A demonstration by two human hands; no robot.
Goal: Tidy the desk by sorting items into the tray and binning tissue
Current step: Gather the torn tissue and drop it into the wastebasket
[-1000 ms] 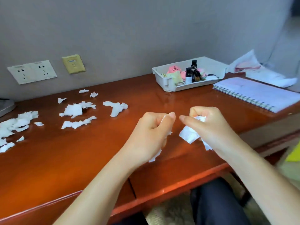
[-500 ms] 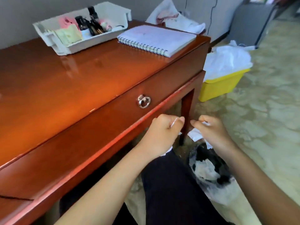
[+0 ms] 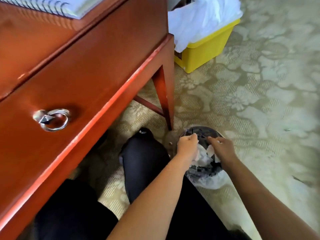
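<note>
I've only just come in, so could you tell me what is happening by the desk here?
A seated person is binning tissue. The left hand and the right hand hang over a black-lined bin on the carpet beside the desk leg, with white tissue pieces beneath them in the bin. Whether either hand grips any is hard to tell. A notebook lies on the desk.

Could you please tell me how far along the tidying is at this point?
Done: some tissue scraps already lie in the black-lined bin. In hand: left hand and right hand hover over it with more scraps at their fingers. Left: unclear; the desk top is mostly out of view.
</note>
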